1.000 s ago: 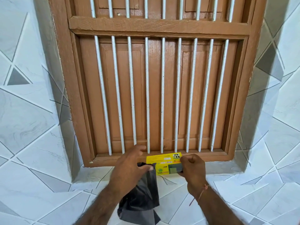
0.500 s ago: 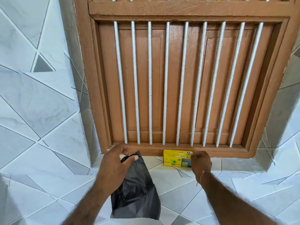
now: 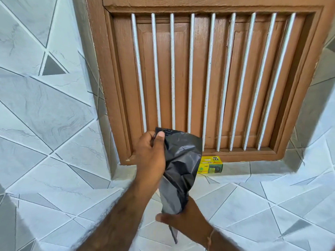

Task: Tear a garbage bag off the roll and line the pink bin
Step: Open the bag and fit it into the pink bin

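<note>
A crumpled black garbage bag (image 3: 183, 160) hangs in front of the window. My left hand (image 3: 151, 156) pinches its top edge between thumb and fingers. My right hand (image 3: 183, 221) grips the bag's lower end from the right, below the left hand. The yellow box of garbage bags (image 3: 211, 164) stands on the tiled sill against the window frame, just right of the bag, with neither hand touching it. The pink bin is not in view.
A brown wooden window (image 3: 208, 78) with shut shutters and white vertical bars fills the wall ahead. Grey and white tiles (image 3: 54, 124) cover the walls on both sides and the sill (image 3: 262, 171) under the window.
My right hand has let go of the yellow box, left it on the sill, and taken hold of the bag's lower end. My left hand has lifted the bag higher.
</note>
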`<move>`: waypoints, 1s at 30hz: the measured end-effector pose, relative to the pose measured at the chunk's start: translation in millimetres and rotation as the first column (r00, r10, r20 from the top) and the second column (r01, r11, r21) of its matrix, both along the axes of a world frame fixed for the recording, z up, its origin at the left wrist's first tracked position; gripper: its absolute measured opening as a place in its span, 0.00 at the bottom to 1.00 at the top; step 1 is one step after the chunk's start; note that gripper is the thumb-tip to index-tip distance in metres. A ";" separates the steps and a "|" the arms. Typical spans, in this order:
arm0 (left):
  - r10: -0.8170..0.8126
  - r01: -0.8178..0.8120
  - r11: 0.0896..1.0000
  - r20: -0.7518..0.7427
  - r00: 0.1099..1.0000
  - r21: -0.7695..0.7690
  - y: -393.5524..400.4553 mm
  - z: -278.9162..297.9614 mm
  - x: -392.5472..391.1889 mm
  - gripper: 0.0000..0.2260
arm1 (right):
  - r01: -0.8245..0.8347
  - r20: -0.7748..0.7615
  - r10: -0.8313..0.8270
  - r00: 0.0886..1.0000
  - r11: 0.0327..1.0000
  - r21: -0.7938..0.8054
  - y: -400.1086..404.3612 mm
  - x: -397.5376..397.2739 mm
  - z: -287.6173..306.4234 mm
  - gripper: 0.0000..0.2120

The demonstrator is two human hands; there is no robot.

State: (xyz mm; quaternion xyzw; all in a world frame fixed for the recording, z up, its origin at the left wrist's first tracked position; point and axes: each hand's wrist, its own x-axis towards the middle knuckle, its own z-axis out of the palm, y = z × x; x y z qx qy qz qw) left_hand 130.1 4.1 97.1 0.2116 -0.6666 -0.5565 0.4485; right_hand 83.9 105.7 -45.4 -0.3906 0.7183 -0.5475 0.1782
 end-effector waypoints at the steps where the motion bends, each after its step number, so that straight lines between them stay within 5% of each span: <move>1: -0.044 0.044 0.999 -0.013 0.999 0.006 6.5 5.0 0.6 0.10 | 0.079 0.044 -0.078 0.996 0.996 -0.027 -3.8 3.4 -1.7 0.18; 4: -0.128 0.131 0.991 -0.104 0.986 0.023 17.0 20.9 3.1 0.11 | 0.253 0.203 -0.233 0.951 0.964 -0.080 -1.7 5.6 -9.6 0.14; 7: -0.083 0.107 0.989 -0.210 0.974 0.103 15.0 43.6 12.6 0.10 | 0.241 0.267 -0.242 0.933 0.970 0.036 18.0 12.4 -23.0 0.08; 11: 0.058 -0.007 0.982 -0.264 0.963 0.188 10.1 70.7 40.2 0.10 | 0.167 0.164 -0.197 0.967 0.970 0.178 56.8 25.5 -38.8 0.07; 14: 0.207 -0.194 0.978 -0.223 0.953 0.076 4.1 75.3 58.3 0.10 | 0.113 0.206 -0.148 0.967 0.978 0.173 79.1 36.6 -39.6 0.05; 22: 0.261 -0.263 0.965 0.147 0.954 -0.005 56.2 -16.8 106.8 0.21 | 0.006 0.464 0.005 0.886 1.000 -0.023 137.6 82.9 -19.4 0.14; 24: 0.200 -0.225 0.972 0.262 0.944 0.072 88.8 -60.5 129.0 0.18 | 0.035 0.547 0.021 0.837 0.995 -0.091 151.6 91.1 -18.7 0.12; 28: -0.243 0.047 0.920 0.474 0.846 0.389 177.2 -134.9 184.3 0.15 | 0.136 0.607 -0.025 0.794 0.981 -0.138 171.9 112.2 -18.3 0.10; 30: -0.338 0.078 0.878 0.496 0.800 0.472 207.9 -147.3 207.1 0.13 | 0.178 0.585 -0.096 0.806 0.980 -0.084 178.2 123.4 -22.7 0.09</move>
